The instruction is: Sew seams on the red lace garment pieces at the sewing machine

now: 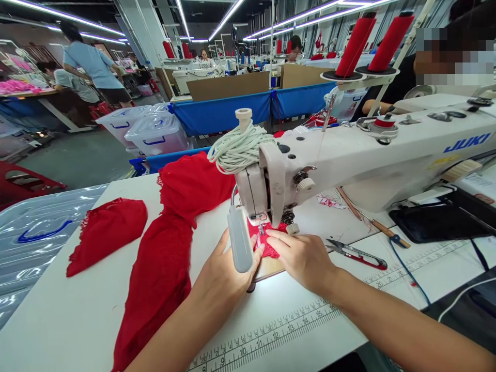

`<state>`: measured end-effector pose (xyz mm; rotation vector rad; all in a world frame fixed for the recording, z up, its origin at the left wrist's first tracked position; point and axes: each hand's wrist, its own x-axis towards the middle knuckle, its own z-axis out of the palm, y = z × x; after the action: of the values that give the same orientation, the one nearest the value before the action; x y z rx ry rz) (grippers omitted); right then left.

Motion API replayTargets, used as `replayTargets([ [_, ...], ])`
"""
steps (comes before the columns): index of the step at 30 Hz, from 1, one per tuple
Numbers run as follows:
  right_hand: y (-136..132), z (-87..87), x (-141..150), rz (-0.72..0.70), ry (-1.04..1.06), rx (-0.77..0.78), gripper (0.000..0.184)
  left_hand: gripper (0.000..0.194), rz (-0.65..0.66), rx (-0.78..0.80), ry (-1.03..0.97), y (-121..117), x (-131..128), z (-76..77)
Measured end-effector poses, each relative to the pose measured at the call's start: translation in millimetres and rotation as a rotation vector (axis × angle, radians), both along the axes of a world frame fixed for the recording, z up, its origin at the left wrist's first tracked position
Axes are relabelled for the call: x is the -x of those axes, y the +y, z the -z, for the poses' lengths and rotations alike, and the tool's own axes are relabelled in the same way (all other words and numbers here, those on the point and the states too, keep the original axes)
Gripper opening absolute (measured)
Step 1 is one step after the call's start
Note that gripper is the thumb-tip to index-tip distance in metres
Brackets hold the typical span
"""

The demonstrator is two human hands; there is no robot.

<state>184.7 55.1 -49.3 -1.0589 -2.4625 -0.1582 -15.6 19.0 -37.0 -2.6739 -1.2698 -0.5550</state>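
Observation:
A small piece of red lace fabric (271, 250) lies under the presser foot (261, 229) of a white sewing machine (333, 165). My left hand (227, 271) is at its left edge, thumb and fingertips closed on it. Part of that hand is hidden behind a grey oblong lamp (239, 240) hanging from the machine head. From the right, my right hand (304, 257) presses its drawn-together fingertips on the same lace, close to the needle. A long heap of red fabric (163, 263) spreads left of my left forearm, and a separate red lace-edged piece (112, 227) lies farther left.
Right of my right hand lie thread snips (358, 254) and a wooden-handled tool (391, 233). A printed ruler (271, 333) runs along the table's front. Red thread cones (356, 44) stand behind the machine. Clear plastic bins (155, 129) and other people are beyond.

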Motion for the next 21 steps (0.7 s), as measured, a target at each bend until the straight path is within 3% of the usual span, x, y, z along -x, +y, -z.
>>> replayTargets([
  [4, 1, 1.7, -1, -0.012, 0.003, 0.018, 0.032, 0.036, 0.032, -0.279, 0.136, -2, 3, -0.1],
  [7, 3, 2.7, -3, -0.007, -0.011, 0.021, 0.03, 0.03, 0.037, -0.319, 0.104, 0, 4, -2.0],
  [12, 4, 3.7, -1, 0.023, -0.009, 0.066, 0.028, 0.01, -0.08, -0.051, -0.091, 7, -2, -5.5],
  [17, 7, 3.1, 6, 0.092, 0.162, 0.181, 0.022, 0.021, -0.029, 0.259, -0.324, 17, -9, 0.6],
  [21, 11, -1.2, 10, 0.107, 0.285, 0.278, 0.02, 0.025, -0.105, 0.392, -0.484, 20, -12, 4.6],
])
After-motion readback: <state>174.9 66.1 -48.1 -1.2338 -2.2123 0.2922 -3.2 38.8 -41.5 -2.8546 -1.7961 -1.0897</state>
